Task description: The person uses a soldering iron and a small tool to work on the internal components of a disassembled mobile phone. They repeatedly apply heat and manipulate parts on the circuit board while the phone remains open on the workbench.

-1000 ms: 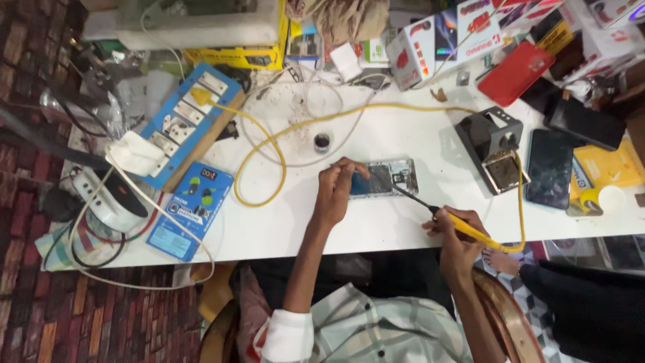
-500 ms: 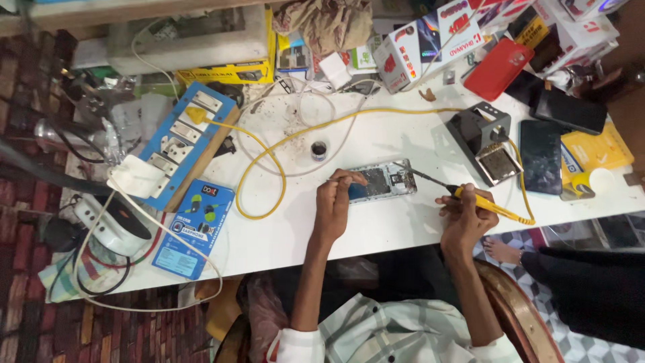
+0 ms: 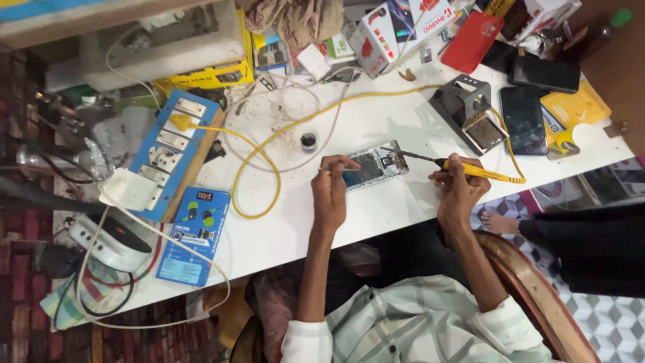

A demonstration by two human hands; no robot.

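Opened phone [image 3: 375, 166] lies flat mid-desk, a little back from the near edge of the white desk [image 3: 376, 215]. Left hand [image 3: 334, 190] rests at its left end, fingers pinched on something thin; can't tell what, so grip reads as clenched on a small item. Right hand [image 3: 459, 185] has a closed grip on the yellow-handled soldering iron [image 3: 463, 168], tip over the phone's right end. Its yellow cable [image 3: 269, 144] loops across the desk to the blue socket board [image 3: 171, 151] on the left. Open room: bare strip along the near edge between the hands and left of the phone; back edge is packed. Small round tin [image 3: 308, 141] sits just behind the phone, contents dark, can't tell what. Iron stand [image 3: 467, 111] to the right, with a dark phone [image 3: 523, 119] beside it. Blue flat pack [image 3: 195, 235] with earphone pictures lies at the left near edge. Red phone case [image 3: 472, 42] and red-and-white boxes [image 3: 386, 30] are along the back, and a yellow box [image 3: 208, 75] is back left.
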